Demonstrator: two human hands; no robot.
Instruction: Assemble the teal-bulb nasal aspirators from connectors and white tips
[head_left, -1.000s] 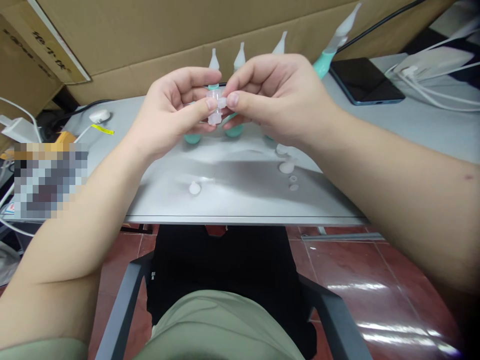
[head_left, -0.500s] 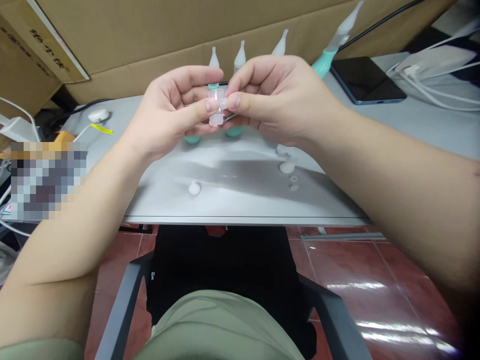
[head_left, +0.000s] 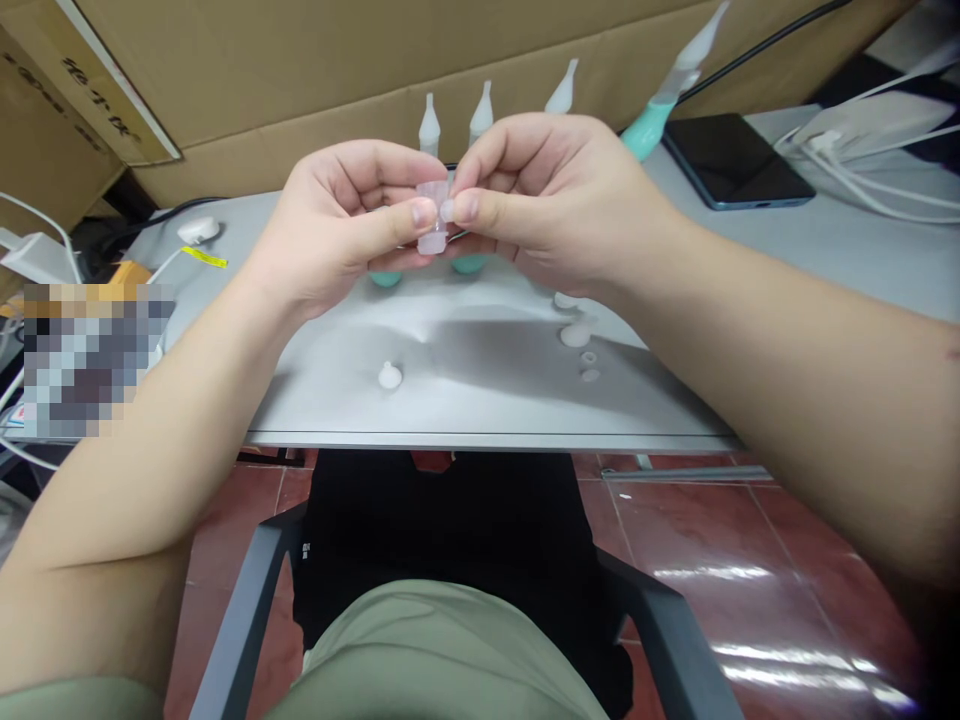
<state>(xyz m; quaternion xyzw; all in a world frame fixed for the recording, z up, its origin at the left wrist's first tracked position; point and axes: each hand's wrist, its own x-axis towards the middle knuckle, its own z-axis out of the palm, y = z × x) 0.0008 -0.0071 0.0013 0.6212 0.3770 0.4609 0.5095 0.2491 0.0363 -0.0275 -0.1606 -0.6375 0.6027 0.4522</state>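
Above the table, my left hand (head_left: pixel 330 220) is closed on a short clear plastic tube (head_left: pixel 432 243), held nearly upright. Its thumb lies across the tube's side, and the index finger is bent close to the upper end. My right hand (head_left: pixel 555 195) pinches a small translucent round piece (head_left: pixel 448 211) between thumb and index finger, right against the tube's side. Whether that piece is joined to the tube I cannot tell. Behind the hands stand nasal aspirators with mint-green bulbs and pointed white tips, such as this one (head_left: pixel 651 125); the hands partly hide several.
Small white silicone parts lie on the grey table (head_left: pixel 337 400): one at the left (head_left: pixel 389 376) and several at the right (head_left: pixel 576 335). A phone (head_left: pixel 735 160) and white cables (head_left: pixel 862 170) are at the back right. A cardboard wall (head_left: pixel 300 70) rises behind.
My left index finger has bent down closer to the tube's upper end. The tube has turned slightly between the fingers. My right hand keeps its pinch almost in place.
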